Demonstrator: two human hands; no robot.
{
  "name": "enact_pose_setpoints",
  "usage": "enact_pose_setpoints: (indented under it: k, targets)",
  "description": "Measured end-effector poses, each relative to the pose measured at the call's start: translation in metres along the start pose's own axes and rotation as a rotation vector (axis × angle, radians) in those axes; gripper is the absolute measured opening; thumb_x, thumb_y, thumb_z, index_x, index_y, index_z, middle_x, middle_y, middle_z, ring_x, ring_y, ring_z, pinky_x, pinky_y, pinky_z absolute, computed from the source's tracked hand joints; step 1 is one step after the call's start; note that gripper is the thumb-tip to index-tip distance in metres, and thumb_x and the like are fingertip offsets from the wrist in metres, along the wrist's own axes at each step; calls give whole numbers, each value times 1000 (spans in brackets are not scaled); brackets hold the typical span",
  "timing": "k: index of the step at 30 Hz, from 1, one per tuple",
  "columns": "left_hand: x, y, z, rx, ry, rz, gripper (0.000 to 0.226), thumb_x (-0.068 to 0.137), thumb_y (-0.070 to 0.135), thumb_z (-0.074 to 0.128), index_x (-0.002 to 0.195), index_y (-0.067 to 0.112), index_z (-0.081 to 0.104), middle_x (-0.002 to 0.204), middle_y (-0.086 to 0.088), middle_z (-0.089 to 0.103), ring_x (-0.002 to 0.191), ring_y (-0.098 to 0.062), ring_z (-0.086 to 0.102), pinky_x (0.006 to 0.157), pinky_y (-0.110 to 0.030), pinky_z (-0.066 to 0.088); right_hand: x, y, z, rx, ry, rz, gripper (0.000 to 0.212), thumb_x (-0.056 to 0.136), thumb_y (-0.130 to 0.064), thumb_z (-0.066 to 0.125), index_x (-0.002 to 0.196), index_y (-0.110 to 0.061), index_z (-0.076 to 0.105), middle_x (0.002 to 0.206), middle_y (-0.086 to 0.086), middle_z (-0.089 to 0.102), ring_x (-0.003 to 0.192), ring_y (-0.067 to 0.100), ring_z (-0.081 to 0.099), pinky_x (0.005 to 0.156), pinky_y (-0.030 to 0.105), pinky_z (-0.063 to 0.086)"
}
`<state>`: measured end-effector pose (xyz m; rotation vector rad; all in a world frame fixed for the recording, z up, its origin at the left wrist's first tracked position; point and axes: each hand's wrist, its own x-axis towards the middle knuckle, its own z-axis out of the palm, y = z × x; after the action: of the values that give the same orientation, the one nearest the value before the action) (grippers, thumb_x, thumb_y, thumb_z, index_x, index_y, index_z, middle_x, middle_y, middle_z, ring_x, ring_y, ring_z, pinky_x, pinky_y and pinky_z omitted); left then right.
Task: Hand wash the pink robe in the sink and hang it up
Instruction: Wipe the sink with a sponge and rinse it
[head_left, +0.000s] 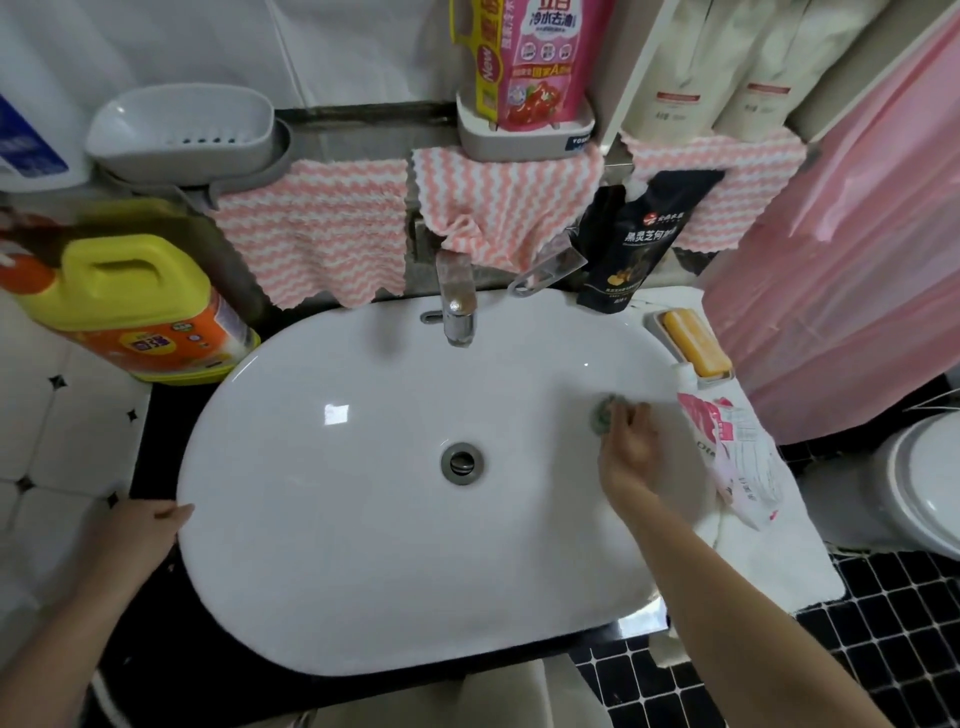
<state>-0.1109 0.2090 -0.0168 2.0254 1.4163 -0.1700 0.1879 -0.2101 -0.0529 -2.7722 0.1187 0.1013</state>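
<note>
Here, in the sink (337, 545), right of its open drain (461, 462), the right hand (626, 444) pinches a metal stopper (602, 410), likely to plug it; the left hand (150, 525) rests loosely on the sink's left rim, bracing.

A white oval sink (311, 571) fills the middle, its drain (460, 463) uncovered and a chrome tap (459, 317) at the back edge. The right hand (626, 448) reaches into the right side of the basin, fingers curled on a small round grey disc (602, 413), blurred. The left hand (148, 530) rests against the sink's left rim. A yellow jug (119, 306) stands at the left; an orange soap bar (696, 343) and a pink-and-white pouch (737, 457) lie at the right. Pink striped cloths (317, 234) hang behind.
</note>
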Motion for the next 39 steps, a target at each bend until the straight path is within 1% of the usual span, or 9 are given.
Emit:
enact_pose_setpoints:
  k: [6, 9, 11, 13, 24, 27, 31, 33, 39]
  targets:
    - [0, -1, 1, 50, 59, 34, 23, 89, 2, 59, 73, -13, 66, 77, -26, 68, 73, -33, 63, 72, -37, 45, -45, -58, 65, -9, -469, -366, 38, 85, -3, 51, 123, -9, 47, 125, 14, 42, 95, 37, 58, 76, 38, 46]
    - [-4, 3, 2, 50, 91, 42, 22, 87, -1, 61, 70, -15, 65, 74, -26, 68, 60, -25, 62, 63, -27, 42, -4, -55, 32, 278, -116, -185, 37, 84, 4, 48, 119, -7, 51, 117, 18, 47, 98, 39, 56, 80, 43, 45]
    - [-8, 5, 4, 54, 116, 53, 21, 85, -2, 62, 69, -14, 66, 70, -24, 67, 51, -9, 54, 51, -24, 32, 38, -52, 7, 287, 235, -47, 45, 83, 5, 49, 126, -9, 51, 115, 19, 48, 96, 38, 54, 74, 46, 47]
    - [-12, 8, 3, 65, 139, 57, 21, 85, -3, 62, 68, -15, 65, 69, -24, 67, 50, -16, 50, 51, -28, 29, 65, -55, -2, 220, 403, -57, 47, 82, 7, 49, 126, -9, 53, 111, 21, 50, 94, 39, 54, 65, 45, 46]
    - [-15, 11, -1, 43, 122, 22, 20, 85, -3, 63, 66, -10, 66, 69, -20, 65, 59, -28, 58, 53, -25, 31, -4, -66, 75, 153, -541, -511, 41, 84, -3, 57, 122, -17, 61, 118, 6, 54, 100, 30, 59, 72, 24, 37]
    - [-20, 17, 0, -4, 126, -2, 16, 85, -6, 61, 73, -13, 66, 63, -12, 58, 45, 2, 53, 49, -5, 32, 8, -64, 47, 341, -144, -455, 42, 80, 8, 54, 118, -9, 62, 107, 17, 53, 88, 38, 59, 70, 34, 44]
    - [-25, 22, 1, -10, 121, -1, 15, 86, -5, 60, 73, -9, 66, 70, -16, 59, 47, -10, 47, 56, -18, 35, 64, -87, 18, 295, 245, -63, 46, 84, 1, 49, 129, -10, 50, 118, 19, 46, 98, 39, 51, 70, 45, 46]
    - [-24, 23, -1, -2, 133, -6, 13, 85, -5, 61, 81, -16, 68, 81, -27, 65, 56, -20, 53, 54, -18, 32, 66, -103, 30, 283, 104, -72, 46, 87, -3, 48, 131, -15, 47, 122, 16, 44, 105, 38, 48, 73, 45, 45]
    - [-29, 25, -1, 34, 175, 45, 12, 83, -7, 63, 83, -19, 67, 90, -32, 65, 86, -41, 61, 67, -30, 34, 0, -97, 87, 9, -580, -638, 39, 85, -14, 56, 123, -24, 57, 123, 1, 49, 107, 30, 53, 81, 32, 44]
